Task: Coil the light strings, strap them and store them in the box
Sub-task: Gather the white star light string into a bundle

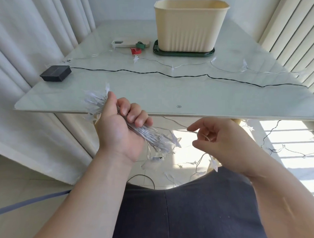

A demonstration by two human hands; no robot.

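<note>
My left hand (123, 127) grips a coiled bundle of clear star light string (154, 137) in front of the table's near edge. Star tips stick out above the fist and loops hang below it. My right hand (217, 138) pinches the loose clear wire running from the bundle, just right of it. More of the clear star string (172, 67) trails over the table and down to the floor. A dark light string (169, 76) crosses the table from a black battery box (55, 73). The cream storage box (189, 25) stands at the back on a green lid (184, 53).
Red (135, 51) and green (140, 45) straps lie by a flat pale case (125, 43) left of the box. The glass table (151, 94) is flanked by curtains. Wires and stars lie tangled on the floor under the table.
</note>
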